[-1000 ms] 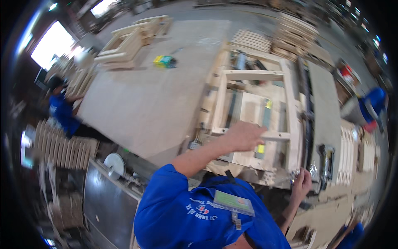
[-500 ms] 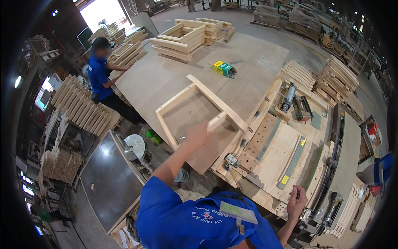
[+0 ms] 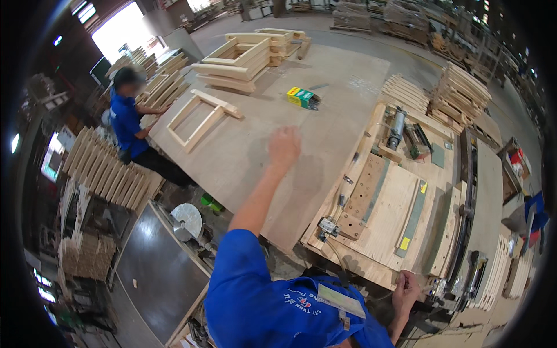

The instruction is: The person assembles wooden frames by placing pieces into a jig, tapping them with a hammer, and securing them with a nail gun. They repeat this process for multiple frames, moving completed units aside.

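My left hand is over the large board tabletop, slightly blurred, holding nothing, its fingers looking loosely apart. Beyond it to the left, a light wooden frame with a crosspiece lies flat on the board, apart from the hand. At the near edge of the wooden clamping jig, my right hand has its fingers curled together; what they hold, if anything, is hidden. The jig carries a metal cylinder, a drilled wooden strip and greenish strips.
Stacked wooden frames stand at the board's far end, near a green and yellow box. A co-worker in blue stands at the left edge. A dark-topped table with a round disc is at lower left; wooden parts are piled at far right.
My left hand has let go of the wooden frame, which now lies farther off to the left on the board. My right hand has come down to the jig's near edge.
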Demonstrator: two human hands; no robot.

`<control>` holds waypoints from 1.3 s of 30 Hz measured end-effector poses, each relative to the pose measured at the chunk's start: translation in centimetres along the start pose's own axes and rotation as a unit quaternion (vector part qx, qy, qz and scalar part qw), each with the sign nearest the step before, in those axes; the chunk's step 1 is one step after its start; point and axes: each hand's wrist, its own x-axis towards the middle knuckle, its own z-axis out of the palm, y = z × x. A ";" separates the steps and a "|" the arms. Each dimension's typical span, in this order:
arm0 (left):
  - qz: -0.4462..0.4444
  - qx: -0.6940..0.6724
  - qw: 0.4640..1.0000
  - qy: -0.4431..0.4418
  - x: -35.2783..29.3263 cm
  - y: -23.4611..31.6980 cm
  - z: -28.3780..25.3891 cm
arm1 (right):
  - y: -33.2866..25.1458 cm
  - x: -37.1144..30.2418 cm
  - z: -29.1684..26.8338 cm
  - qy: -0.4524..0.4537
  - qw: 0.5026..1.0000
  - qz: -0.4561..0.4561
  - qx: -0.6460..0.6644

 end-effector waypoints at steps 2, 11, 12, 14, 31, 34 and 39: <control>0.071 -0.125 0.990 -0.012 -1.5 6.3 2.1 | -0.1 -0.2 0.0 0.010 0.996 -0.076 -0.046; 0.261 -0.341 0.876 -0.217 -15.7 26.7 1.4 | 1.0 -7.0 -7.7 -0.033 0.993 0.046 -0.100; 0.273 -0.350 0.862 -0.245 -17.6 28.6 1.3 | 2.8 -8.4 -8.6 -0.007 0.995 0.068 -0.069; 0.293 -0.360 0.838 -0.286 -19.5 33.6 0.6 | 5.4 -11.7 -13.4 0.076 0.993 0.085 -0.025; 0.492 -0.399 0.647 -0.425 -34.2 50.4 -5.3 | 27.7 -39.5 -44.8 0.093 0.717 0.594 -0.353; 0.501 -0.392 0.644 -0.425 -34.1 49.8 -5.0 | 26.6 -39.1 -46.0 0.021 0.744 0.573 -0.344; 0.486 -0.413 0.636 -0.433 -33.2 48.9 -3.6 | 20.5 -40.9 -46.7 0.061 0.742 0.569 -0.349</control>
